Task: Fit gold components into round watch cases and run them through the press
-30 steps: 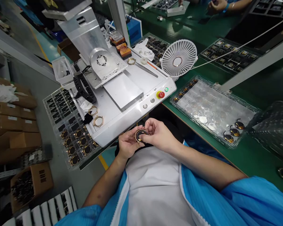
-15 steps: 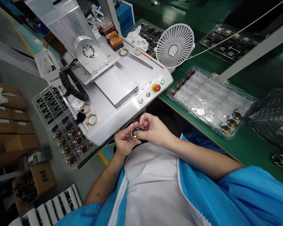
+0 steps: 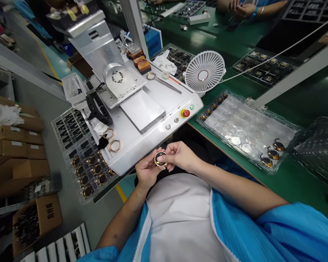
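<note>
Round casing (image 3: 159, 154) is held up in both hands, just off the near edge of the white machine base (image 3: 142, 146), in front of the wearer's shirt (image 3: 177, 203). Looks approx. circular, w/ a bright gold-coloured rim & dark, near-black face; small yellowish-gold spot low on the face, by the thumb tip. Face turned up twd the camera; part of it hidden by the thumb, so finer detail n/a. L hand (image 3: 147, 167): grip narrow, fingers closed on the casing's L side. R hand (image 3: 182, 156): grip narrow too, thumb laid across the face, fingers at the R side, also holding it. Near the base's near-L corner lie 2 gold-coloured rings (image 3: 115, 146), open in the middle, approx. same colour as the casing's rim. Past the base's L edge, clear tray (image 3: 94, 189) w/ similar dark discs in gold rims (image 3: 101, 178). On the R, green surface (image 3: 303, 189) carries another clear tray (image 3: 235, 131) alongside its near edge; 3 black-&-gold pcs (image 3: 273, 154) sit at that tray's near-R corner.
</note>
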Action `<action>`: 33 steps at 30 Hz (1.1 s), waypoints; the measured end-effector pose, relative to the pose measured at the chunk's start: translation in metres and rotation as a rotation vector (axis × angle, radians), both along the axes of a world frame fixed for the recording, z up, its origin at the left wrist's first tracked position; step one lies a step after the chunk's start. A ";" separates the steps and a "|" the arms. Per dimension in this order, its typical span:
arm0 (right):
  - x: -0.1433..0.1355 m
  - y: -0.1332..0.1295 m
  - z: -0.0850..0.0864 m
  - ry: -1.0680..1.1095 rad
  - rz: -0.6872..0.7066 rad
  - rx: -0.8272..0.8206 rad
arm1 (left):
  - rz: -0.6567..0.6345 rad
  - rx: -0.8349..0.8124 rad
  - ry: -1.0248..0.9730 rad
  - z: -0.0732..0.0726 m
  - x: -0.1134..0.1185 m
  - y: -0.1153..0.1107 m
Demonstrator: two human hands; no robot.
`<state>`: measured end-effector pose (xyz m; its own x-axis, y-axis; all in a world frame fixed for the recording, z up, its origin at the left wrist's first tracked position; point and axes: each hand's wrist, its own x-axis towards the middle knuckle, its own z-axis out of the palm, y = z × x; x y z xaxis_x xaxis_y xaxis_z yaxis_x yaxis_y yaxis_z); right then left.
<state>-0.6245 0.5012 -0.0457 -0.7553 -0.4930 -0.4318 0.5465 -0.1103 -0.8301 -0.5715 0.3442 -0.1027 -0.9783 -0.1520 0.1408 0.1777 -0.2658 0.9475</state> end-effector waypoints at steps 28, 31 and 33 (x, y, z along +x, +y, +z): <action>-0.012 0.011 0.015 0.329 0.058 0.235 | 0.107 -0.555 0.238 0.019 -0.004 -0.005; -0.014 0.011 0.020 0.297 0.062 0.233 | 0.128 -0.589 0.231 0.021 -0.004 -0.005; -0.014 0.010 0.023 0.268 0.061 0.206 | 0.141 -0.604 0.238 0.023 -0.004 -0.004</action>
